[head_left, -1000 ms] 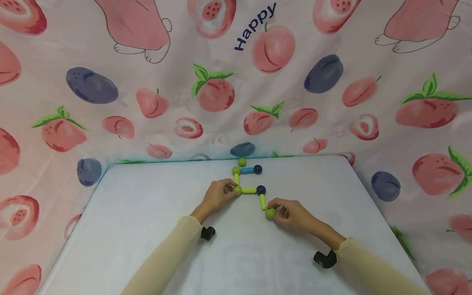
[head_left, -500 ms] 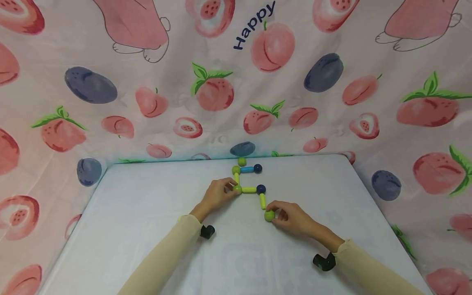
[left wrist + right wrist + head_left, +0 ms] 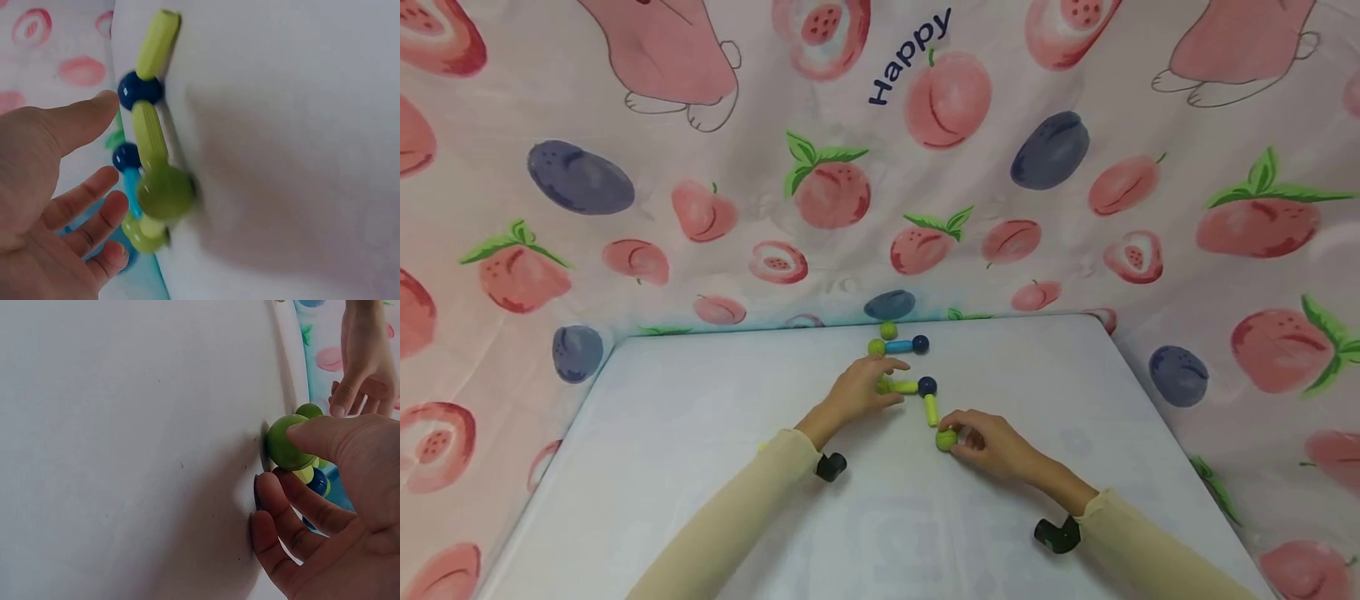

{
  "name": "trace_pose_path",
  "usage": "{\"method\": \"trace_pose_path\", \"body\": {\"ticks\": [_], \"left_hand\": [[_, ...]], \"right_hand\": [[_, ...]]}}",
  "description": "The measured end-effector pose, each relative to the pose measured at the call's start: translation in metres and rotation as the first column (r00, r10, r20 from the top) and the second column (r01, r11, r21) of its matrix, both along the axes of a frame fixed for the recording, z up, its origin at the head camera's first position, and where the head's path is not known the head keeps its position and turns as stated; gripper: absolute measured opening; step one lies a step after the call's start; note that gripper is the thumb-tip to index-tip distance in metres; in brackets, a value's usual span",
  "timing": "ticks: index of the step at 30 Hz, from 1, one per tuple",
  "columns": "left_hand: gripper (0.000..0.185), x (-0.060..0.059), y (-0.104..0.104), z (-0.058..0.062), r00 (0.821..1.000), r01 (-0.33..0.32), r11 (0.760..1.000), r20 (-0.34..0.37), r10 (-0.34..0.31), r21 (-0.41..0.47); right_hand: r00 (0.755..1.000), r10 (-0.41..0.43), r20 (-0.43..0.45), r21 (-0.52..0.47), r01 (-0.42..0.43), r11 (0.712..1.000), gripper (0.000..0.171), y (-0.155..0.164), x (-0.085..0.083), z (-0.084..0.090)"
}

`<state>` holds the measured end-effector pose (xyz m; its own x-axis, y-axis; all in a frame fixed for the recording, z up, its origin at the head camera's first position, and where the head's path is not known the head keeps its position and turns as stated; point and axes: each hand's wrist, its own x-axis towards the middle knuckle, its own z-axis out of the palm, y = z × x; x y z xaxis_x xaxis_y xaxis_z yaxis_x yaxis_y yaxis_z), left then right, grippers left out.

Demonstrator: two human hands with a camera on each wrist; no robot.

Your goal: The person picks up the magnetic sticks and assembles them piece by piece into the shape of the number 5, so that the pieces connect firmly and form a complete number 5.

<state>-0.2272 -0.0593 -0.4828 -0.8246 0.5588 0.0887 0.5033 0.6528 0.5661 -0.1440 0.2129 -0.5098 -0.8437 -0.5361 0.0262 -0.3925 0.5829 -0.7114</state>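
Note:
My right hand (image 3: 992, 446) pinches a green ball (image 3: 286, 442) between thumb and finger, near the free end of a yellow-green rod (image 3: 932, 411). That rod joins a dark blue ball (image 3: 927, 386), from which a second yellow-green rod (image 3: 149, 132) runs to another green ball (image 3: 165, 192). Around that ball but apart from it, my left hand (image 3: 856, 390) holds its fingers spread and grips nothing. Behind it, a blue rod (image 3: 898, 347) links a green ball (image 3: 876, 347) and a dark blue ball (image 3: 921, 344). The rod between the two green balls is mostly hidden by my left hand.
A loose green ball (image 3: 889, 331) sits by the table's back edge. A yellow-green bit (image 3: 763, 447) peeks out beside my left sleeve. The white table (image 3: 700, 400) meets a fruit-printed cloth (image 3: 737, 167) at its back and sides.
My left hand has let go of the green ball, its fingers opening and moving slightly forward and right. My right hand has drawn its green ball slightly away from the rod's end.

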Motion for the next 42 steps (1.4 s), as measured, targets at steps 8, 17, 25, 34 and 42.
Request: {"method": "trace_pose_path", "body": {"ticks": [8,17,25,34,42], "left_hand": [[0.046,0.005,0.023,0.003,0.994,0.108,0.991,0.000,-0.109,-0.080],[0.040,0.015,0.040,-0.014,0.988,0.136,0.983,-0.053,-0.144,-0.126],[0.036,0.022,0.048,-0.027,0.989,0.098,0.980,-0.092,-0.115,-0.174],[0.031,0.022,0.053,-0.029,0.991,0.100,0.987,-0.071,-0.110,-0.123],[0.030,0.016,0.048,-0.031,0.988,0.153,0.988,0.029,-0.154,0.028]], "right_hand": [[1.000,0.008,0.007,-0.023,-0.008,1.000,0.034,0.001,0.001,0.000],[1.000,0.019,-0.007,-0.025,-0.019,1.000,0.034,0.002,0.001,-0.001],[0.999,0.025,-0.031,-0.025,-0.026,0.999,0.034,0.004,0.002,-0.002],[1.000,0.010,-0.015,-0.029,-0.011,1.000,0.033,0.005,0.003,-0.004],[1.000,-0.003,-0.024,-0.030,0.003,1.000,0.034,0.007,0.004,-0.005]]}}
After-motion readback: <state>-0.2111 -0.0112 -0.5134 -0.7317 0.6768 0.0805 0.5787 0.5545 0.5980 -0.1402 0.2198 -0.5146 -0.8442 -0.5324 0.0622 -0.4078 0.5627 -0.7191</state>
